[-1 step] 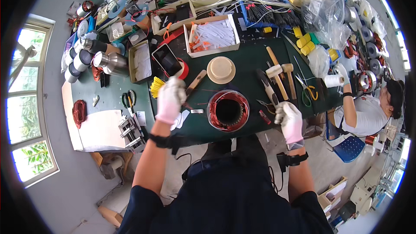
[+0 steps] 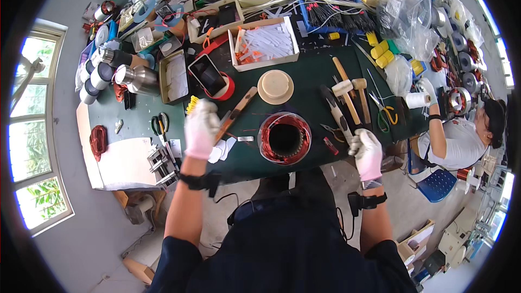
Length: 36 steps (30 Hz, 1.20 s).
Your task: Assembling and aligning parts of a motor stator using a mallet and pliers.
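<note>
My left hand, in a white and pink glove, is over the left part of the green bench. A bundle of yellow sleeves shows just beyond its fingers, which are smeared by motion. My right hand, gloved alike, hovers at the bench's front edge with fingers curled in; what they hold, if anything, is hidden. Between the hands stands a ring-shaped motor stator wound with red copper wire. Left of it lie a wooden-handled tool and a small white piece. Pliers and a small red piece lie beside my right hand.
Beyond the stator are a round beige block and a box of white strips. Mallets and scissors lie to the right. A phone rests by red tape. A co-worker sits at far right.
My left hand has moved left and slightly nearer me, uncovering the red tape and more of the wooden-handled tool. My right hand has shifted slightly, its fingers still curled.
</note>
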### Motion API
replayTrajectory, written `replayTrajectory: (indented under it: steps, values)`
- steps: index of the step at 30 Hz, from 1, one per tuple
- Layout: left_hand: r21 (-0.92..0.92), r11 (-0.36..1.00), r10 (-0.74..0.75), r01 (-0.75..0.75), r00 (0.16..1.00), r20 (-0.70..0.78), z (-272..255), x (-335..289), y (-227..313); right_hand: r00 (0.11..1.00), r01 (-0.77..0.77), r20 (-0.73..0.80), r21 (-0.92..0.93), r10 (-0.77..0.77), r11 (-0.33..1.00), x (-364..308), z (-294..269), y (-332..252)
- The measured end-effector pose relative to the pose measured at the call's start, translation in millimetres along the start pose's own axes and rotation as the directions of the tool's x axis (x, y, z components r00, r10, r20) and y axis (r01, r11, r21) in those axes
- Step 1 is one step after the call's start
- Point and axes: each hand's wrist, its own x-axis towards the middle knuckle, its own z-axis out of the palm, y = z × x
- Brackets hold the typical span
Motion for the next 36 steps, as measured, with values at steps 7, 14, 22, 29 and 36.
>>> replayTrajectory:
  steps: [7,14,22,29,36]
  values:
    - [-0.454,0.851,0.119,-0.264,0.939,-0.324,-183,-24,40,0.918,0.324,-0.258,0.042,-0.303,0.945,39,-64,-59]
    - [0.437,0.898,-0.198,-0.045,0.847,0.494,11,-85,5,0.948,0.218,0.131,-0.931,-0.289,0.292,96,-88,16]
    - [0.553,0.825,-0.147,-0.121,0.897,0.416,46,-78,13,0.851,-0.020,0.131,-0.960,-0.508,-0.281,117,-58,40]
    - [0.548,0.819,-0.120,-0.171,0.882,0.455,47,-73,-8,0.894,-0.073,0.045,-0.967,-0.445,-0.243,139,-69,29]
    - [0.321,0.934,0.109,-0.158,0.980,0.165,14,-83,-2,0.994,-0.038,-0.093,-0.775,-0.054,0.631,89,-60,-11]
